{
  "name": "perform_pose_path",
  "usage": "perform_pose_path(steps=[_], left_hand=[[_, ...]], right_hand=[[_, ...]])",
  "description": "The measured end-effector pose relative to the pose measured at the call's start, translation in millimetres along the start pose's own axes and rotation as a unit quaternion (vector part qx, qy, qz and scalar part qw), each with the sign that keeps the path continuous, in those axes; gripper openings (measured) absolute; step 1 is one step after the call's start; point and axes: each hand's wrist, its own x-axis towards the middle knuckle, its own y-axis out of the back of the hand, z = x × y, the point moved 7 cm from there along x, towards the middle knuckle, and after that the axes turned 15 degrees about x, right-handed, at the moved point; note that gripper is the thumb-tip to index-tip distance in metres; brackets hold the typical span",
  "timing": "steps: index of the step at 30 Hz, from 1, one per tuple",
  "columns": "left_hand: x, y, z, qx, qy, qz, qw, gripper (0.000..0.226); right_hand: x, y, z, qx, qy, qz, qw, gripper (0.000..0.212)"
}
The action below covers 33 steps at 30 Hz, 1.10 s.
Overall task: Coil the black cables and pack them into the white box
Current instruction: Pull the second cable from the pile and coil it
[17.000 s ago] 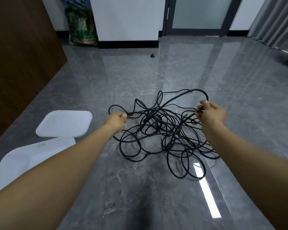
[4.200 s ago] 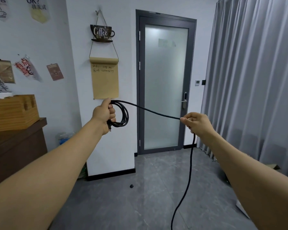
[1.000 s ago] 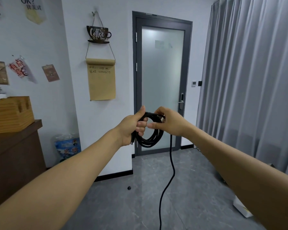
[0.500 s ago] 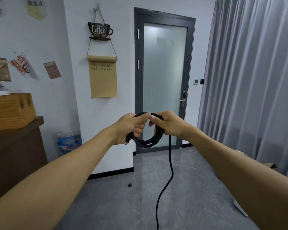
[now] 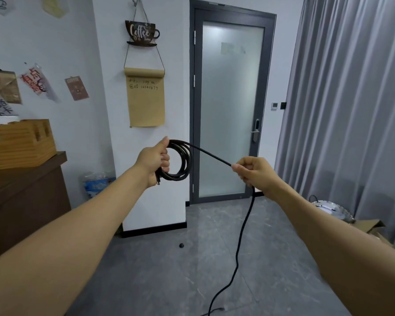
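Observation:
My left hand (image 5: 154, 163) grips a small coil of black cable (image 5: 184, 161) held up at chest height, several loops hanging from the fist. A straight stretch of the same cable runs right and slightly down to my right hand (image 5: 254, 172), which pinches it between thumb and curled fingers. Below the right hand the loose cable (image 5: 242, 238) hangs to the grey floor and runs out of the bottom edge. The white box is out of view.
A dark wooden counter (image 5: 21, 201) with a wooden rack stands at the left. A frosted glass door (image 5: 228, 110) is straight ahead, grey curtains (image 5: 351, 110) on the right. A cardboard box (image 5: 372, 226) and a small black object (image 5: 181, 245) lie on the floor.
My hands were together at the coil; now the right hand has slid away to the right along the cable, drawing out a straight length. The left hand keeps the coil.

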Motion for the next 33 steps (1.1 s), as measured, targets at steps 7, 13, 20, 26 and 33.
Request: perform_pose_path(steps=[7,13,20,26,33], left_hand=[[11,43,-2,-0.058,0.012,0.131,0.990,0.041],[15,57,9,0.015,0.001,0.234,0.972,0.039],[15,28,33,0.277,-0.114,0.272,0.914,0.041],[11,4,26,0.284,-0.111,0.196,0.932,0.043],[-9,-48,15,0.168,-0.093,0.006,0.981,0.044]], right_hand=[[-4,34,7,-0.031,0.007,0.061,0.998,0.011],[4,24,-20,-0.138,0.072,0.095,0.983,0.010],[1,-64,-90,-0.423,0.144,-0.045,0.893,0.012],[2,-80,-100,-0.280,0.120,-0.103,0.947,0.012],[9,-80,-99,-0.182,0.138,-0.039,0.973,0.028]])
